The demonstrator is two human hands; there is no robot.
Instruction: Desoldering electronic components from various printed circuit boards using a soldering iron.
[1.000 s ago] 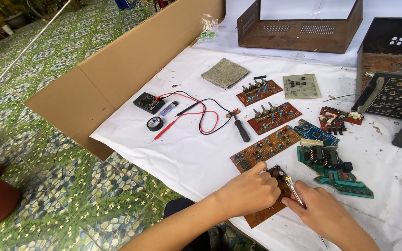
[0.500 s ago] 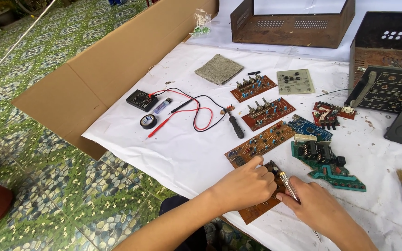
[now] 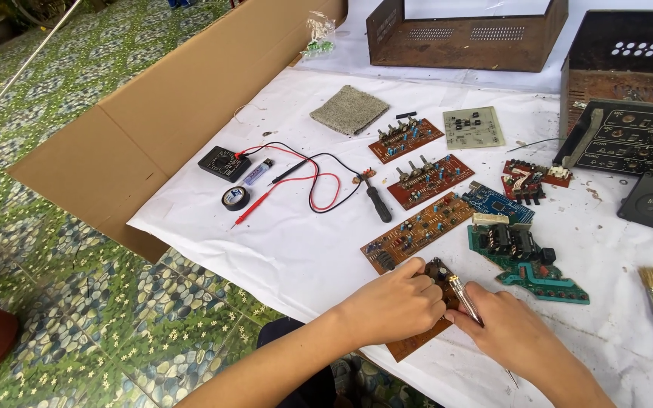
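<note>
Boards point(image 3: 417, 230) beside held board point(image 3: 421, 340)

Matt brown circuit board point(image 3: 417, 341), shiny metal tool shaft point(image 3: 465, 300); creased white cloth sheet point(image 3: 296, 257), rough grey rag point(image 3: 349, 110), rusty metal casing point(image 3: 466, 41)

Left hand point(image 3: 396, 304) palm down, fingers curled, forearm bare and reaching in from the lower left. Right hand point(image 3: 509, 334) just beside it, knuckles up, fingers pinched closed around a thin shaft, wrist angled in from the lower right.
</note>
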